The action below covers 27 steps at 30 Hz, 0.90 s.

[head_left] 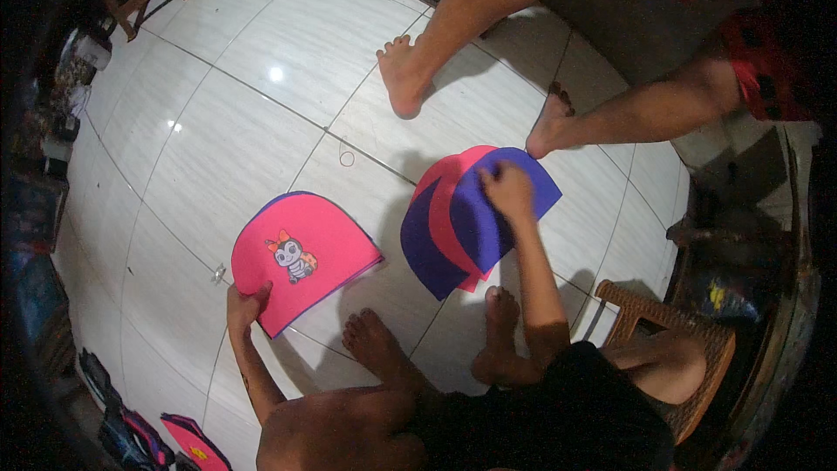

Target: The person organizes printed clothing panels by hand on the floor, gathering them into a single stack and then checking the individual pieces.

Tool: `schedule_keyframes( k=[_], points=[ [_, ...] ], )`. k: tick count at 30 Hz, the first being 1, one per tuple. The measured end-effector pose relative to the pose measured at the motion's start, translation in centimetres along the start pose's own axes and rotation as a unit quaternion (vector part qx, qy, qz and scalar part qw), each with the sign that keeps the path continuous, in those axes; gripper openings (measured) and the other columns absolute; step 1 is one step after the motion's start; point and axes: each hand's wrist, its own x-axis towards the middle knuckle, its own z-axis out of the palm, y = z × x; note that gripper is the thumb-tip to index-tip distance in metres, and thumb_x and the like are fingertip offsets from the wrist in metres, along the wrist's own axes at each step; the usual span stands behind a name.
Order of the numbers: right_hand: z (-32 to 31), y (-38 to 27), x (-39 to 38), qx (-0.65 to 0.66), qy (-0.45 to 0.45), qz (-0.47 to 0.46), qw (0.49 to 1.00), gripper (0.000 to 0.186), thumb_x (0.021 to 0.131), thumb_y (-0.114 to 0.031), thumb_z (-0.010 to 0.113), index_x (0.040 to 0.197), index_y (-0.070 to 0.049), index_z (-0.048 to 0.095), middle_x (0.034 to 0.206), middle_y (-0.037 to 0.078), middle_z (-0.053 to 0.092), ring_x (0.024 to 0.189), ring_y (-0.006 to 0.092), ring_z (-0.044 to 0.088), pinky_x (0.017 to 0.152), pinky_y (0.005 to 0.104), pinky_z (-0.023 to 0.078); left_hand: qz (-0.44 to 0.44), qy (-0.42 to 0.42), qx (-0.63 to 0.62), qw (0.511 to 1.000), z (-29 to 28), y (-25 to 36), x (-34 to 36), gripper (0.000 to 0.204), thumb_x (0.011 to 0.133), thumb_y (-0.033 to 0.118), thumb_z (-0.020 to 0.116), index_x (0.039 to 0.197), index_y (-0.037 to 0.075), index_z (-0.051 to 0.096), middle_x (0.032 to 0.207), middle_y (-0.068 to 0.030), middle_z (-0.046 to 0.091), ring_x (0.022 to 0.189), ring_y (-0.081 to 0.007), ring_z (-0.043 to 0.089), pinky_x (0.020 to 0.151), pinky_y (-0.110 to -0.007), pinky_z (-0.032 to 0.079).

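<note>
Two groups of half-round sheet pieces lie on the tiled floor. On the left is a pink half-round piece (305,231) with a printed cartoon bug wearing an orange bow; purple shows along its edge underneath. My left hand (246,307) grips its lower left corner, thumb on top and the other fingers out of sight below. To the right, a purple half-round piece (475,218) lies on top of fanned-out pink (440,214) and purple ones. My right hand (510,190) is over that top purple piece, fingers bent and slightly blurred; whether they pinch it cannot be made out.
Another person's bare feet (405,78) stand just beyond the right-hand pieces. A thin rubber band (347,159) lies on the tiles. Beside my right leg is a brown woven stool (697,358). More pink and dark pieces (193,440) are at the lower left.
</note>
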Motion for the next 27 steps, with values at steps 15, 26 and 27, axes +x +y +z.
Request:
schedule_keyframes(
  k=[15,26,27],
  points=[
    [2.8,3.0,0.1,-0.118,0.134,-0.081,0.981,0.088,0.078,-0.062,0.067,0.135,0.004,0.05,0.131,0.025,0.051,0.122,0.0391,0.048,0.104,0.0493,0.038,0.111,-0.271,-0.128,0.948,31.4,4.5,-9.2,0.068,0.083,0.017,0.078,0.136,-0.006,0.041,0.126,-0.0216,0.059,0.117,-0.0274,0.059,0.097,-0.039,0.05],
    [1.6,4.5,-0.7,-0.147,-0.008,-0.117,0.982,0.067,0.068,-0.045,0.081,0.114,0.0,0.064,0.106,0.019,0.064,0.106,0.0342,0.059,0.091,0.047,0.044,-0.002,-0.295,-0.145,0.944,30.3,7.4,-10.4,0.072,0.08,0.018,0.08,0.136,-0.005,0.042,0.125,-0.0183,0.06,0.113,-0.0265,0.061,0.095,-0.039,0.051],
    [1.3,5.4,-0.6,-0.149,-0.009,-0.116,0.982,0.067,0.068,-0.045,0.081,0.114,0.0,0.064,0.106,0.019,0.064,0.106,0.0342,0.059,0.091,0.047,0.044,0.014,-0.286,-0.159,0.945,30.5,7.3,-10.6,0.072,0.08,0.019,0.081,0.136,-0.005,0.042,0.125,-0.0184,0.061,0.113,-0.0265,0.061,0.095,-0.04,0.051]
  ],
)
